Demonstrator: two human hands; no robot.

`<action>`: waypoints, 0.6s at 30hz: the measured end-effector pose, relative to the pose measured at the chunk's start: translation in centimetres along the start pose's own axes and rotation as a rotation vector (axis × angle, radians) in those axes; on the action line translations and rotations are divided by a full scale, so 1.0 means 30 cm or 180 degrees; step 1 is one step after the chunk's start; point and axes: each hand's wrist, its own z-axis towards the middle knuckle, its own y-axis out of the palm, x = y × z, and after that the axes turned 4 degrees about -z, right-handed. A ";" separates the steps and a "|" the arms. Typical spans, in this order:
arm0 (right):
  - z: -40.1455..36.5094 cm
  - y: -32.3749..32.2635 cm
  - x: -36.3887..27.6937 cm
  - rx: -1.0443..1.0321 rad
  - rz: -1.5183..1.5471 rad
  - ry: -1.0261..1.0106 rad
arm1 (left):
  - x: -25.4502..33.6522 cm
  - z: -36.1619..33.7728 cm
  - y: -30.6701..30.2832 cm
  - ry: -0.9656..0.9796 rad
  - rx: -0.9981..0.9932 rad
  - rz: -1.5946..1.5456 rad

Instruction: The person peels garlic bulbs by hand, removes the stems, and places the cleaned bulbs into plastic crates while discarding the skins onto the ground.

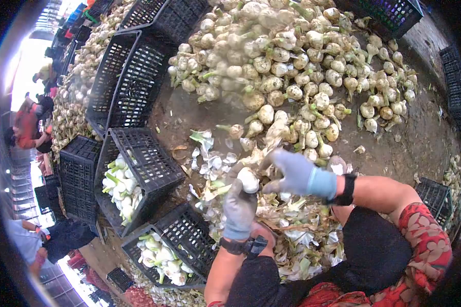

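My left hand [239,207], in a grey knit glove, is clenched around a pale round bulb [249,179], held up over my lap. My right hand [296,175], in a blue-grey glove, is half open, fingers splayed, tips just at the bulb's side; I cannot tell whether they pinch skin. Papery white and green peelings [297,230] lie heaped beneath. A knobbly pile of unpeeled bulbs [281,56] covers the dirt ahead, and 2 black lattice crates [148,163] hold smooth peeled ones

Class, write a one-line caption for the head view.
Gloved left hand holds a white bulb, right hand beside it, before bulb pile and crates.
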 end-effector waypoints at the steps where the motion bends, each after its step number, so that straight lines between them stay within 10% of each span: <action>1: -0.006 0.020 -0.021 -0.0119 0.0027 0.0004 | 0.004 0.000 0.032 0.0091 0.0023 -0.0026; 10: 0.005 0.072 0.018 0.0573 0.0317 -0.0099 | -0.027 0.002 0.057 0.0708 0.0007 0.0698; 15: 0.068 0.027 0.078 0.0500 0.1969 0.1421 | -0.017 -0.023 0.046 0.0247 -0.0237 -0.0289; 18: 0.053 0.056 0.140 0.0514 0.0433 0.0417 | 0.005 -0.025 0.027 -0.0440 -0.0360 -0.0659</action>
